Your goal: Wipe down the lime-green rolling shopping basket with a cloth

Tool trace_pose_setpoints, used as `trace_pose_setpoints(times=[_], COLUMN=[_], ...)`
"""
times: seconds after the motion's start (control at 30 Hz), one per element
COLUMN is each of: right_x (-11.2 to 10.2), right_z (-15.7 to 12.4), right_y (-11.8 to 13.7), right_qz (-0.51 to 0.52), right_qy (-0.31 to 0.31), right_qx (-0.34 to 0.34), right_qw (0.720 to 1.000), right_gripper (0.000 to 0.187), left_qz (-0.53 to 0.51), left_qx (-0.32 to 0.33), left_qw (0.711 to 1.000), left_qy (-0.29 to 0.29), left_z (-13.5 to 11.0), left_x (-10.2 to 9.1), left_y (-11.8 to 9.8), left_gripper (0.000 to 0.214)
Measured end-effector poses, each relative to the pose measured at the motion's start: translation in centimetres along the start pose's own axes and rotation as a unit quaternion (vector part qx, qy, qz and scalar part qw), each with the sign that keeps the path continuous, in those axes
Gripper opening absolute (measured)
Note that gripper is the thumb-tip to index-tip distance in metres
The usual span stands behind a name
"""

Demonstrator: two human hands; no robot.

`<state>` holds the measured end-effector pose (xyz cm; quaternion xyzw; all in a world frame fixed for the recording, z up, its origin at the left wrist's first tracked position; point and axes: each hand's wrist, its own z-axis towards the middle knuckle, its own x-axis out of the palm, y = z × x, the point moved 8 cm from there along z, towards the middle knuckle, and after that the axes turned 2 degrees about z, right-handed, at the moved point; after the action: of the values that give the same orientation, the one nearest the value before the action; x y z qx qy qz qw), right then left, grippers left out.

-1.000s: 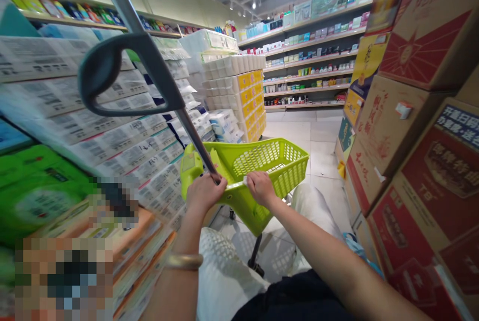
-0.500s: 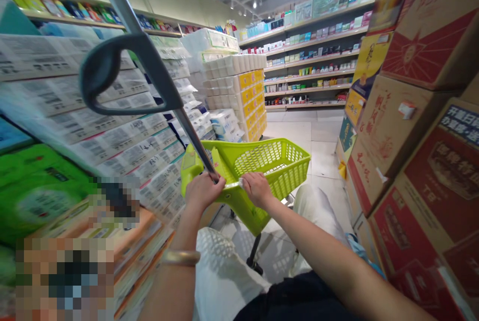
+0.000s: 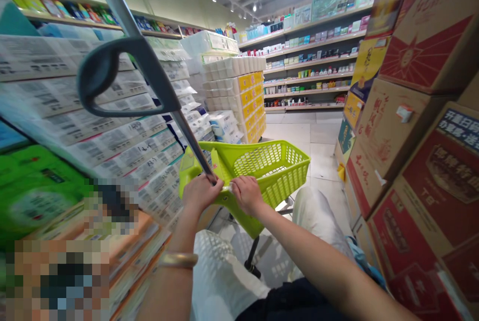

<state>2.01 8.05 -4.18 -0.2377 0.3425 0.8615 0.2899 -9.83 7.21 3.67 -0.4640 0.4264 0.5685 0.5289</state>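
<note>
A lime-green plastic shopping basket on wheels stands on the tiled aisle floor in front of me. Its grey pull handle rises on a metal rod toward the camera at upper left. My left hand is closed around the base of that rod at the basket's near rim. My right hand is closed on the near rim beside it, fingers curled over the edge, with something small and white showing at the fingertips. The two hands are almost touching. A gold bangle sits on my left wrist.
Stacked packs of tissue and paper goods line the left side. Red and brown cardboard cartons are piled high on the right. Toilet-paper stacks stand ahead, with product shelves at the far wall. Pale floor tiles run between.
My right hand has slid left along the basket rim toward my left hand. The basket has shifted slightly toward me. My left hand stays on the rod.
</note>
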Motion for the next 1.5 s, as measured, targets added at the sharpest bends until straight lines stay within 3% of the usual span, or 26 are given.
trace_pose_setpoints(times=[0.1, 0.2, 0.3, 0.4, 0.57, 0.63, 0.7, 0.77, 0.87, 0.97, 1.1, 1.23, 1.33, 1.5], right_x=[-0.5, -1.8, -2.6, -1.9, 1.4, 1.9, 1.7, 0.8, -0.5, -0.7, 0.9, 1.5, 0.5, -0.8], right_z=[-0.6, -1.4, -1.6, -0.7, 1.9, 2.2, 1.8, 1.0, -0.1, 0.0, 1.5, 1.8, 0.7, -0.1], right_y=[-2.5, -6.8, -9.2, -8.2, -1.6, -0.4, -1.0, -3.1, -6.7, -7.5, -3.2, 0.9, -1.0, -6.8], right_qz=[-0.02, -0.058, -0.075, -0.083, -0.061, -0.054, -0.053, -0.057, -0.069, -0.084, -0.082, -0.043, -0.041, -0.065], right_qy=[0.019, 0.017, 0.008, -0.001, 0.022, 0.037, 0.05, 0.053, 0.044, 0.029, 0.018, 0.013, 0.026, 0.024], right_qx=[-0.013, 0.029, 0.056, 0.081, 0.037, 0.01, -0.007, -0.002, 0.034, 0.084, 0.112, 0.023, -0.011, 0.071], right_qw=[1.0, 0.998, 0.996, 0.993, 0.997, 0.998, 0.997, 0.997, 0.996, 0.993, 0.99, 0.999, 0.999, 0.995], right_gripper=[0.025, 0.027, 0.029, 0.032, 0.025, 0.025, 0.026, 0.025, 0.026, 0.027, 0.028, 0.026, 0.028, 0.025], left_qz=[-0.002, 0.0, -0.001, -0.005, 0.01, 0.013, 0.014, 0.015, 0.015, 0.013, 0.014, 0.012, 0.01, 0.0], left_qx=[0.003, 0.002, -0.002, -0.007, -0.007, -0.003, -0.004, -0.008, -0.013, -0.019, -0.021, -0.021, -0.018, -0.023], left_qw=[1.0, 1.0, 1.0, 1.0, 1.0, 1.0, 1.0, 1.0, 1.0, 1.0, 1.0, 1.0, 1.0, 1.0], left_qy=[0.01, 0.014, 0.01, 0.012, 0.024, 0.025, 0.022, 0.016, 0.012, 0.01, 0.008, -0.004, -0.007, 0.001], left_z=[-0.1, -0.1, 0.1, 0.6, 1.4, 1.6, 1.7, 1.6, 1.5, 1.4, 1.3, 1.2, 1.1, 1.0], left_x=[-0.1, -0.2, -0.2, -0.1, 0.2, 0.2, 0.2, 0.1, 0.1, 0.1, 0.0, -0.1, -0.1, -0.1], left_y=[0.2, 0.4, 0.5, 0.5, 0.8, 1.1, 1.4, 1.7, 1.8, 1.4, 0.9, 1.0, 1.2, 1.0], left_gripper=[0.039, 0.039, 0.038, 0.036, 0.038, 0.039, 0.039, 0.039, 0.038, 0.037, 0.037, 0.037, 0.038, 0.036])
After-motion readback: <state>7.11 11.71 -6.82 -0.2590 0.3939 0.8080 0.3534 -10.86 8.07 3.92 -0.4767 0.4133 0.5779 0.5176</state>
